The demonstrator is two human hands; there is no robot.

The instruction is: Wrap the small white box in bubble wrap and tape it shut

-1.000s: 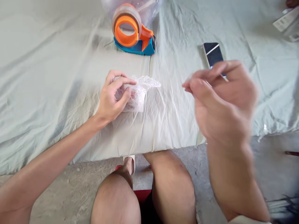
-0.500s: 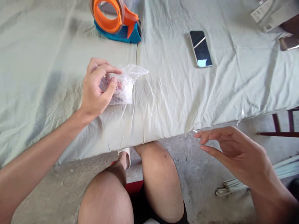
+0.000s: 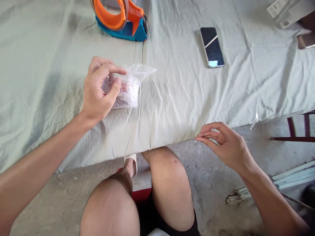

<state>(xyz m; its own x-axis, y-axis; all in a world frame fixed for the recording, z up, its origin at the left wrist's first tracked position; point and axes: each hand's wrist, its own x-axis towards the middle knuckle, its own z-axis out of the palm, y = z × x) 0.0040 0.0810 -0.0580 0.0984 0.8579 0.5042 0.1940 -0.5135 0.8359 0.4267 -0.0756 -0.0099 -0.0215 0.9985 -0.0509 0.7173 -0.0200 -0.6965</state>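
A small package in clear bubble wrap (image 3: 131, 93), with red marks showing through, lies near the front edge of the cloth-covered table (image 3: 172, 95). My left hand (image 3: 99, 87) is curled over its left side, with thumb and index finger bent against it and a gap between their tips. The other left fingers are partly hidden. At the table's front edge, right of my knees, my right hand (image 3: 220, 142) has its fingertips pinched together. Whatever is in that pinch, if anything, is too small to make out.
An orange and blue tape dispenser (image 3: 120, 21) stands behind the package. To the right lies a phone (image 3: 212, 47). White boxes (image 3: 290, 13) and another phone-like object (image 3: 306, 41) sit at the far right. Below are a dark wooden frame (image 3: 292, 139) and a bundle of pale strips (image 3: 246, 193).
My right hand has moved left and up to the table edge, and its fingers have closed from apart into a pinch. My left hand stays at the package.
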